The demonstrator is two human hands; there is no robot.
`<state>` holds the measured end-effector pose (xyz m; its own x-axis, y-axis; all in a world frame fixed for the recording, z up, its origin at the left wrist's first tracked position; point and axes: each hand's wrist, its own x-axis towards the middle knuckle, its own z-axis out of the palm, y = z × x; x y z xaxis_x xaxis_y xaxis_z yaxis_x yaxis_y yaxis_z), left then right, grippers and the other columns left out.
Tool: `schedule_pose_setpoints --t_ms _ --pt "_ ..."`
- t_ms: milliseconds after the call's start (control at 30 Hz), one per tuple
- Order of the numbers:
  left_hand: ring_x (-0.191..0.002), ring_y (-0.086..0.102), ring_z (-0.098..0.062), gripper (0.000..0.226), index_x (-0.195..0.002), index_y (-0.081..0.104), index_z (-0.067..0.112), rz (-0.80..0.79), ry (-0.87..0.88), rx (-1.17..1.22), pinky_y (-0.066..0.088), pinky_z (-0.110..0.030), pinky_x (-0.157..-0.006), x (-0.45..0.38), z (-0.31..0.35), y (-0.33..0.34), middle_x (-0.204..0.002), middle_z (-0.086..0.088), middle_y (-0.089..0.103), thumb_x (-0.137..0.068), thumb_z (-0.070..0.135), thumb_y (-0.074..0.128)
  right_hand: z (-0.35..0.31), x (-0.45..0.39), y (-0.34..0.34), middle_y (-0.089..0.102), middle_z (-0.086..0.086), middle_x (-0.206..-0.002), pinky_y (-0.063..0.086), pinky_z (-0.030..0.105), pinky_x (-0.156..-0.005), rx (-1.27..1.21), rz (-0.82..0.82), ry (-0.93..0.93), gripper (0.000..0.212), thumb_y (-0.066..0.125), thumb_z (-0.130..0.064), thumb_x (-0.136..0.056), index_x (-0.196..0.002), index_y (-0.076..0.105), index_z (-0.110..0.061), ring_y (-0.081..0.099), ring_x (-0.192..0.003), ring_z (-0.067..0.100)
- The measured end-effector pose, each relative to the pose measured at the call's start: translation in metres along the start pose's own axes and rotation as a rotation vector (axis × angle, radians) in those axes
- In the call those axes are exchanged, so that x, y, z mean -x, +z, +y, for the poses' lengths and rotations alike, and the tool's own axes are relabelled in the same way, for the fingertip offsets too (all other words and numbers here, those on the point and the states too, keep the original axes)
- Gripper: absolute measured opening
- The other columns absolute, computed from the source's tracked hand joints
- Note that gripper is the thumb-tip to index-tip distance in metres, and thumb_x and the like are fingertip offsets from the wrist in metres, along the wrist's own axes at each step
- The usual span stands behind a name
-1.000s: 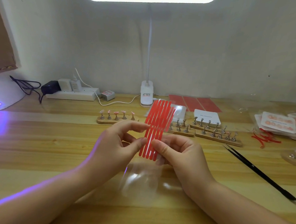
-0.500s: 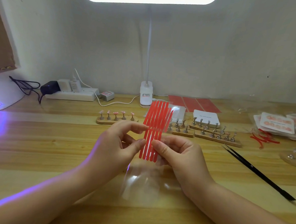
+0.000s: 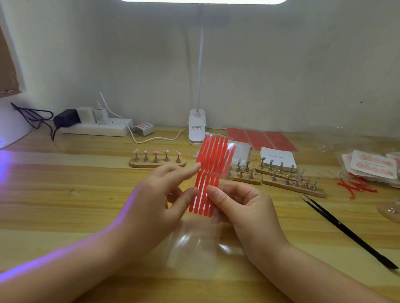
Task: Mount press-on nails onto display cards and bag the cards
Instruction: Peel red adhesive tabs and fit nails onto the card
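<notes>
A clear sheet striped with long red adhesive strips (image 3: 210,175) is held upright above the middle of the wooden tabletop (image 3: 53,190). The right hand (image 3: 242,213) pinches its lower right edge between thumb and curled fingers. The left hand (image 3: 159,202) touches the sheet's left edge, thumb against the lower strips and forefinger stretched out to the upper ones; whether it actually grips the sheet cannot be told. A clear plastic film (image 3: 194,243) lies on the tabletop beneath the hands.

Behind the sheet, toward the back edge, a wooden bar of metal stands carrying pink press-on nails (image 3: 157,159) sits left of it, and wooden bars of bare metal stands (image 3: 290,179) sit right, in front of a white card stack (image 3: 278,156) whose print is too small to read. Bagged cards of pink nails (image 3: 374,165) lie near the right edge, black tweezers (image 3: 347,231) in front of them. The white clip lamp base (image 3: 196,128) bears an illegible label.
</notes>
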<state>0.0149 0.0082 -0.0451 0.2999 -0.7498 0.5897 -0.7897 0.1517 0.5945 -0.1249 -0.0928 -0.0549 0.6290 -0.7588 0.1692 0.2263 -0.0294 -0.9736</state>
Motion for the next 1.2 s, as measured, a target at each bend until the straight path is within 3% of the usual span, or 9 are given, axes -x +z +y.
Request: schedule_pose_setpoints --t_ms 133,233,400,467,567,733,833,1033,1200 --pt "-0.083 0.062 -0.007 0.036 -0.124 0.063 0.028 0.032 0.06 -0.133 0.056 -0.026 -0.068 0.002 0.003 -0.001 -0.108 0.013 0.06 -0.088 0.033 0.062 0.0 0.0 0.0 0.074 0.015 -0.083 0.056 0.052 -0.073 0.008 0.008 -0.001 0.028 0.073 -0.026 -0.072 -0.093 0.074 -0.007 0.068 -0.082 0.044" --pt "-0.103 0.059 -0.012 0.032 -0.111 0.07 0.025 0.074 0.062 -0.201 0.056 -0.035 -0.072 0.002 0.005 -0.003 -0.119 0.004 0.057 -0.085 0.04 0.062 0.0 0.0 0.001 0.074 0.016 -0.082 0.055 0.054 -0.073 0.0 0.02 -0.007 0.028 0.074 -0.027 -0.071 -0.092 0.074 -0.008 0.064 -0.082 0.05" --pt "-0.118 0.051 -0.01 0.022 -0.096 0.069 0.017 0.079 0.151 -0.149 0.046 -0.024 -0.094 0.002 0.011 -0.004 -0.12 -0.001 0.054 -0.083 0.035 0.072 0.001 0.0 0.0 0.072 0.021 -0.082 0.056 0.05 -0.069 0.001 0.021 0.018 0.023 0.074 -0.026 -0.075 -0.091 0.076 -0.01 0.065 -0.078 0.049" --pt "-0.121 0.05 -0.014 0.018 -0.09 0.067 0.017 0.06 0.184 -0.067 0.043 -0.026 -0.098 0.003 0.015 -0.005 -0.12 0.0 0.054 -0.079 0.031 0.068 0.001 -0.001 -0.002 0.073 0.019 -0.08 0.056 0.043 -0.064 0.001 0.026 0.032 0.018 0.073 -0.026 -0.077 -0.089 0.076 -0.012 0.066 -0.071 0.038" --pt "-0.122 0.051 -0.021 0.01 -0.084 0.062 0.021 0.047 0.184 0.083 0.042 -0.028 -0.099 0.004 0.025 -0.007 -0.12 -0.001 0.054 -0.076 0.027 0.065 0.0 -0.002 -0.002 0.074 0.014 -0.078 0.056 0.027 -0.057 -0.04 0.017 0.034 0.019 0.072 -0.022 -0.078 -0.089 0.074 -0.007 0.069 -0.067 0.022" --pt "-0.12 0.051 -0.029 0.008 -0.079 0.057 0.029 0.085 0.12 0.355 0.04 -0.037 -0.099 0.006 0.038 -0.014 -0.119 0.001 0.054 -0.074 0.026 0.063 0.001 -0.005 -0.003 0.074 0.016 -0.078 0.054 0.026 -0.055 -0.102 0.06 0.067 0.03 0.072 -0.027 -0.073 -0.09 0.072 -0.003 0.067 -0.063 0.019" --pt "-0.121 0.052 -0.031 0.015 -0.088 0.057 0.031 0.085 0.091 0.355 0.042 -0.036 -0.098 0.002 0.041 -0.016 -0.123 0.003 0.054 -0.074 0.03 0.065 0.002 -0.006 -0.004 0.073 0.016 -0.078 0.053 0.024 -0.053 -0.148 0.067 0.072 0.031 0.072 -0.027 -0.071 -0.09 0.072 -0.002 0.068 -0.063 0.019" --pt "-0.117 0.057 -0.016 0.032 -0.098 0.058 0.034 0.121 -0.055 0.353 0.046 -0.034 -0.096 -0.008 0.032 -0.019 -0.125 0.012 0.057 -0.068 0.041 0.068 0.0 -0.006 -0.005 0.074 0.016 -0.085 0.055 0.027 -0.055 -0.168 -0.014 0.09 0.035 0.075 -0.038 -0.066 -0.086 0.077 -0.01 0.069 -0.069 0.021" --pt "-0.105 0.063 -0.002 0.015 -0.082 0.068 0.045 0.221 -0.1 0.437 0.049 -0.023 -0.083 -0.022 0.028 -0.034 -0.118 0.019 0.063 -0.067 0.047 0.069 -0.012 -0.011 -0.005 0.073 0.021 -0.093 0.056 0.03 -0.055 -0.197 -0.118 0.126 0.024 0.065 -0.029 -0.08 -0.087 0.076 -0.009 0.07 -0.077 0.027"
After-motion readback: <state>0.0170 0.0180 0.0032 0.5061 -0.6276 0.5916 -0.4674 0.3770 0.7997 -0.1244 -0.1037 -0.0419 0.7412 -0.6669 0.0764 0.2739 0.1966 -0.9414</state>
